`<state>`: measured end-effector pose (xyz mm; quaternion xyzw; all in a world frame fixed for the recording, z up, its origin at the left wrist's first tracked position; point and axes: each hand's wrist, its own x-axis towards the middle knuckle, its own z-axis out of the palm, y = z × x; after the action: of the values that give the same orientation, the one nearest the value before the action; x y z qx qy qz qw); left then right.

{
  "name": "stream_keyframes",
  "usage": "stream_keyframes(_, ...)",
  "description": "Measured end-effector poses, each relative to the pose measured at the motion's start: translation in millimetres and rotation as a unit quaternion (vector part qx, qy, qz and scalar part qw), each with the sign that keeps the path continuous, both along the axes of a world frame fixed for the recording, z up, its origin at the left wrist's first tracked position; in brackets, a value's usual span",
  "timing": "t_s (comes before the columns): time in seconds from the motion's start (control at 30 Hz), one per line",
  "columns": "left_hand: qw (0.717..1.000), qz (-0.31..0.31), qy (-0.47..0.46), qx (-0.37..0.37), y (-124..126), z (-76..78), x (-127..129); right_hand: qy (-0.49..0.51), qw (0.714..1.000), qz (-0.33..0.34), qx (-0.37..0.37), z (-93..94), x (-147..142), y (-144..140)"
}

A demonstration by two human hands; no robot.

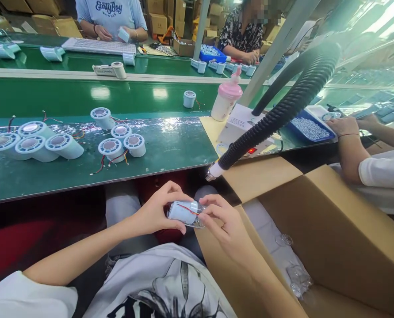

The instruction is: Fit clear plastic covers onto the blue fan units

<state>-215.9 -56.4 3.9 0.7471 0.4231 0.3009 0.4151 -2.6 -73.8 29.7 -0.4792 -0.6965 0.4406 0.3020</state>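
Over my lap, my left hand (158, 207) grips a small light blue cylindrical housing (181, 213) between thumb and fingers. A thin red and yellow wire (188, 210) runs along its side. At the housing's right end is a clear plastic piece (200, 222), which my right hand (225, 223) pinches with its fingertips. How far the clear piece goes around the housing I cannot tell. Above my right hand hangs the metal nozzle (210, 176) of a black flexible hose (276, 108), apart from both hands.
Several blue cylinders (64, 145) with wires stand on the green bench (170, 152). Right of me, an open cardboard box (346, 229) holds clear plastic pieces (296, 278). A pink-topped bottle (226, 97) and blue tray (309, 126) stand beyond. Co-workers sit opposite and at right.
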Motion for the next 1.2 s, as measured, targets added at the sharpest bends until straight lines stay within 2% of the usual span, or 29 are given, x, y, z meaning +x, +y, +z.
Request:
stream_keyframes(0.1, 0.999, -0.042, -0.009, 0.005, 0, -4.6, 0, 0.065, 0.996, -0.030, -0.047, -7.8, 2, 4)
stream_keyframes(0.2, 0.990, -0.092, -0.071, -0.083, -3, -2.9, 2, 0.144, 0.984, -0.052, -0.092, -14.7, 7, 9)
stream_keyframes(0.27, 0.975, -0.081, -0.122, -0.164, -5, -0.4, 3, 0.186, 0.977, -0.018, -0.100, -16.1, 12, 11)
stream_keyframes(0.37, 0.940, -0.037, -0.202, -0.272, -8, 1.6, 5, 0.140, 0.988, 0.056, -0.024, -16.0, 17, 9)
stream_keyframes(0.47, 0.914, -0.026, -0.251, -0.318, -8, 0.7, 5, 0.062, 0.993, 0.071, 0.073, -18.1, 19, 6)
stream_keyframes(0.53, 0.916, -0.036, -0.239, -0.319, -7, 0.4, 5, 0.063, 0.991, 0.075, 0.087, -21.0, 20, 5)
stream_keyframes(0.63, 0.935, -0.051, -0.196, -0.292, -4, 2.9, 4, 0.074, 0.992, 0.081, 0.062, -23.5, 23, 7)
stream_keyframes(0.93, 0.968, -0.090, -0.155, -0.176, 0, 7.3, -2, 0.123, 0.987, 0.063, -0.081, -14.4, 23, 10)
stream_keyframes(1.2, 0.975, -0.101, -0.131, -0.146, -1, 8.7, -4, 0.201, 0.962, 0.035, -0.182, -13.2, 21, 8)
